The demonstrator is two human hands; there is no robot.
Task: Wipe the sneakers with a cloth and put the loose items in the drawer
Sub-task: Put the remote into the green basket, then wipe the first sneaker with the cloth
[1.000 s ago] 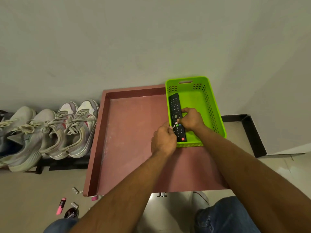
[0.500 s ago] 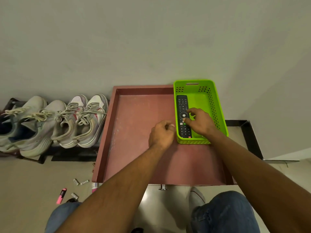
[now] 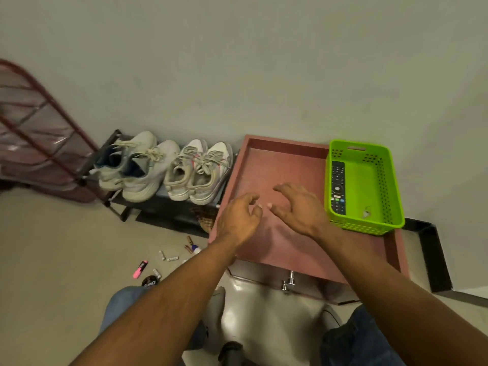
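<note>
Head view: your left hand (image 3: 239, 219) and right hand (image 3: 298, 207), both loose and empty, have left the remote (image 3: 337, 187) for the drawer (image 3: 280, 165)'s bare middle.

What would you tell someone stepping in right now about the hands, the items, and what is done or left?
Left hand and right hand: both empty, over the open drawer.
Done: remote lies in the green basket inside the drawer.
Left: batteries, pink highlighter and a round tin lie on the floor left of the drawer.
Sneakers sit on the rack; no cloth in view, so wiping cannot be judged.
</note>
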